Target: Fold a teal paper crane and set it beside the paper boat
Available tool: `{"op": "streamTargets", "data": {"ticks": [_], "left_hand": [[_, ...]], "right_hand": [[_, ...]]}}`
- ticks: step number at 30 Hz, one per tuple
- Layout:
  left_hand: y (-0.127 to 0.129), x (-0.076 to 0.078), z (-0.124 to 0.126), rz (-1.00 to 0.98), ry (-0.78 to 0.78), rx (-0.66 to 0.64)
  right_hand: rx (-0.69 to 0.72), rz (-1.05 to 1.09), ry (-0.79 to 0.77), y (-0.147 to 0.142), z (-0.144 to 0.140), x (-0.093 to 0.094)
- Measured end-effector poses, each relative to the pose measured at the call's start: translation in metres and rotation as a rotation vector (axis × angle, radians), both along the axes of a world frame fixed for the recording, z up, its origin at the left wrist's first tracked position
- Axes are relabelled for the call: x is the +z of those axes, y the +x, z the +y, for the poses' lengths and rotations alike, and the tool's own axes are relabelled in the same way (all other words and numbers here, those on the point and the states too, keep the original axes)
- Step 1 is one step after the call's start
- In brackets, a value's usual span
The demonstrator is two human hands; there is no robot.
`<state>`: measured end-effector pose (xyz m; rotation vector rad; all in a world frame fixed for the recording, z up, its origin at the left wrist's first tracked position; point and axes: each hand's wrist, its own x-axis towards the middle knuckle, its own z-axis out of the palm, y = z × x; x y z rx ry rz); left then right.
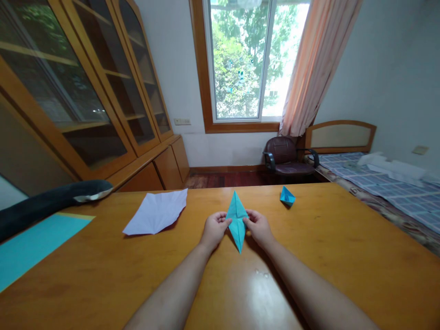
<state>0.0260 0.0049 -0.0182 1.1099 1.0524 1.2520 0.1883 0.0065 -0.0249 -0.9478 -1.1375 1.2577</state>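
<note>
A turquoise sheet of origami paper [237, 211], folded into a long diamond with a crease down its middle, is held just above the wooden table [309, 256]. Its points face away from me and toward me. My left hand [216, 228] pinches the left corner between thumb and fingers. At the right corner, my right hand [260, 228] grips it the same way. The fingers behind the paper are partly hidden. Farther back on the right lies a small blue folded paper piece [288, 196].
A creased white paper sheet [156, 213] lies left of my hands. At the far left are flat turquoise paper [41, 243] with a yellow edge and a dark stuffed-looking object [55, 199]. Beyond the table stand a brown armchair [288, 156], a bed [385, 183] and a glass-door cabinet [113, 105].
</note>
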Motion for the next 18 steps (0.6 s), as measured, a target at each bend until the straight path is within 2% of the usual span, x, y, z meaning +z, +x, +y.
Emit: {"op": "streamTargets", "data": {"ticks": [11,18], "left_hand": [[-0.007,0.008,-0.004,0.203,0.035,-0.038],[-0.012,0.008,-0.004,0.291,0.102,0.009]], "right_hand": [[-0.054,-0.181,0.002,0.005,-0.003,0.004],[-0.088,-0.382,0.085,0.006,-0.006,0.007]]}}
